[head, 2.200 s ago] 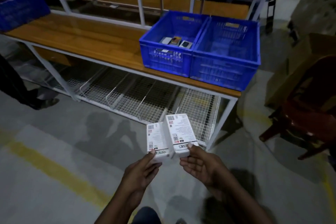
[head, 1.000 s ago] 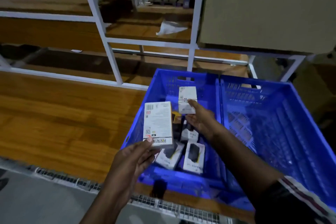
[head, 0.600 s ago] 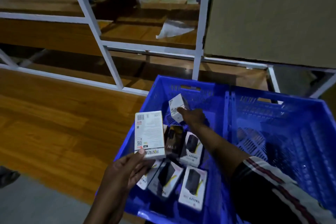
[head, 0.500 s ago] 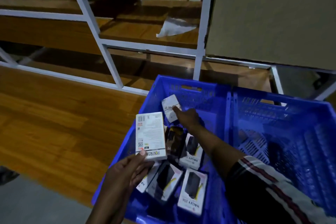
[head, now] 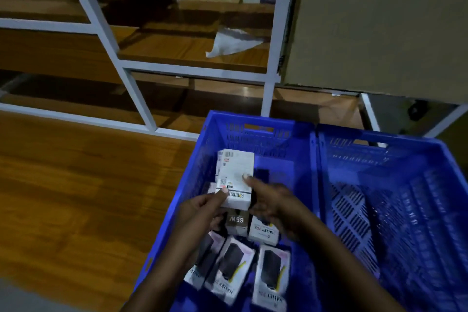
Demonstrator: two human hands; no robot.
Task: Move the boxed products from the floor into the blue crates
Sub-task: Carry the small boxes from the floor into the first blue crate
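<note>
Your left hand (head: 202, 213) and right hand (head: 272, 201) both grasp the white rectangular cardboard product box (head: 235, 178), holding it over the left blue perforated plastic crate (head: 255, 134), above other boxed products (head: 271, 275) lying on its floor; the right blue crate (head: 395, 185) stands touching it.

— What sort of place is this?
— A warehouse or stockroom, dimly lit. White metal racking (head: 141, 99) carries long wooden shelves (head: 76, 185), one above another.
— What else shows it?
— Two blue plastic crates (head: 314, 149) stand side by side on a shelf, one holding boxed products (head: 271, 273); a large cardboard carton (head: 379, 23) sits above.
</note>
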